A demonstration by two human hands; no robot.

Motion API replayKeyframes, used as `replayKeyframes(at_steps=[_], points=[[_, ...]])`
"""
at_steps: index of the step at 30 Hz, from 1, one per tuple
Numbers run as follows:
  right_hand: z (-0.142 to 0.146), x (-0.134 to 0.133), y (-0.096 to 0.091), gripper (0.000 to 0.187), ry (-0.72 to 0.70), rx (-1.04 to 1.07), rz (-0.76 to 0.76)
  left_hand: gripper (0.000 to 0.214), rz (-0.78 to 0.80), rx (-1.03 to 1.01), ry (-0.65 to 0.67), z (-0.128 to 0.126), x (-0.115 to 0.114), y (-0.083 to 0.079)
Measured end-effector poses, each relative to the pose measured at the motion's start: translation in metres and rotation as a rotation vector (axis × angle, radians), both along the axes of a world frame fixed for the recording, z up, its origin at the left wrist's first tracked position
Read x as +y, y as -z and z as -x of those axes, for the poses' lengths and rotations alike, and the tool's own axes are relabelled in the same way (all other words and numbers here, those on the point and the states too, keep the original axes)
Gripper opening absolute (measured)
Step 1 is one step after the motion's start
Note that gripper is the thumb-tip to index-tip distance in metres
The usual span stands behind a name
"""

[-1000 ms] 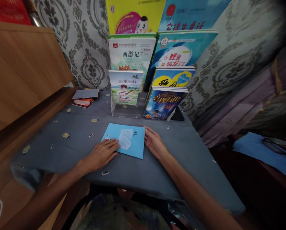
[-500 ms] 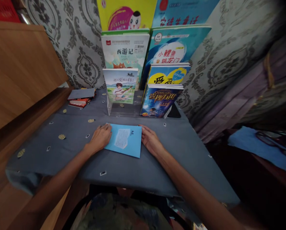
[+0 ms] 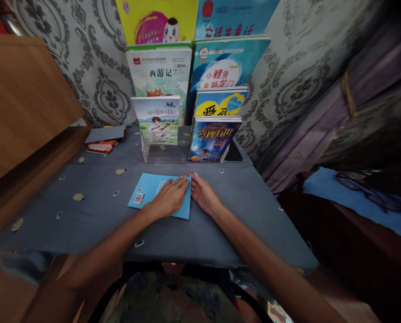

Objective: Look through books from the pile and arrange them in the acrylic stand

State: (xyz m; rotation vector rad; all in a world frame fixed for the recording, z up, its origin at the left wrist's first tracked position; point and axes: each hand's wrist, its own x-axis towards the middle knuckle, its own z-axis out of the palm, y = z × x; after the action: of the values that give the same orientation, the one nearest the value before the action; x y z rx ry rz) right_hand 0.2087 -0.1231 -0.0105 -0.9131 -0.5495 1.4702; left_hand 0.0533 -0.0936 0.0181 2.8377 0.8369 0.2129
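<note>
Blue bk (image 3: pixel 149 188) mid-frame is prob. light & bendy, best edge-held; L hand (image 3: pixel 171 197) lies flat atop, R hand (image 3: pixel 203 192) grip unclear.

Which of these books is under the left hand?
The light-blue book, lying flat with its barcode showing, before the clear stand; the left hand touches neither the upright books nor the back-left stack.

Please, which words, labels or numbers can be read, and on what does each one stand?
"安徒生童话": top blue book
"西游记": white book
"小鲤鱼跳龙门": teal book
"爱", next character partly hidden: yellow-blue book
"遇见更棒的自己": guitar-player book
"查理九世", stylised: navy book
Too small or blurred: print on yellow book, light-blue book, tablecloth; other fine print.
</note>
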Motion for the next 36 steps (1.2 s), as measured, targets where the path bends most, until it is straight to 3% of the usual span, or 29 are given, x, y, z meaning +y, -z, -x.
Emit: replayKeyframes(at_steps=[5, 13, 17, 21, 24, 29, 33, 36], points=[[-0.003, 0.000, -0.001, 0.024, 0.026, 0.035, 0.044, 0.052, 0.021, -0.013, 0.115, 0.005, -0.005, 0.001], [-0.001, -0.002, -0.003, 0.031, 0.008, -0.033, 0.016, 0.048, 0.025, 0.043, 0.217, 0.053, -0.042, 0.006], [-0.001, -0.004, -0.005, 0.038, 0.013, -0.098, -0.035, 0.049, -0.020, 0.041, 0.146, 0.073, -0.045, 0.011], [-0.004, -0.007, -0.005, 0.034, -0.092, -0.211, -0.057, 0.054, -0.094, 0.077, 0.040, 0.086, -0.036, 0.012], [-0.006, -0.008, -0.004, 0.024, -0.165, -0.270, -0.065, 0.057, -0.148, 0.085, 0.046, 0.092, -0.032, 0.011], [-0.008, -0.006, -0.003, 0.020, -0.150, -0.192, -0.005, 0.049, -0.209, 0.059, 0.053, 0.100, -0.028, 0.014], [-0.006, -0.006, -0.007, 0.022, -0.136, -0.149, 0.000, 0.042, -0.135, -0.137, 0.005, 0.105, -0.019, 0.014], [0.000, -0.010, -0.013, 0.032, -0.142, -0.101, -0.082, 0.034, 0.009, -0.371, -0.116, 0.104, -0.015, 0.001]])
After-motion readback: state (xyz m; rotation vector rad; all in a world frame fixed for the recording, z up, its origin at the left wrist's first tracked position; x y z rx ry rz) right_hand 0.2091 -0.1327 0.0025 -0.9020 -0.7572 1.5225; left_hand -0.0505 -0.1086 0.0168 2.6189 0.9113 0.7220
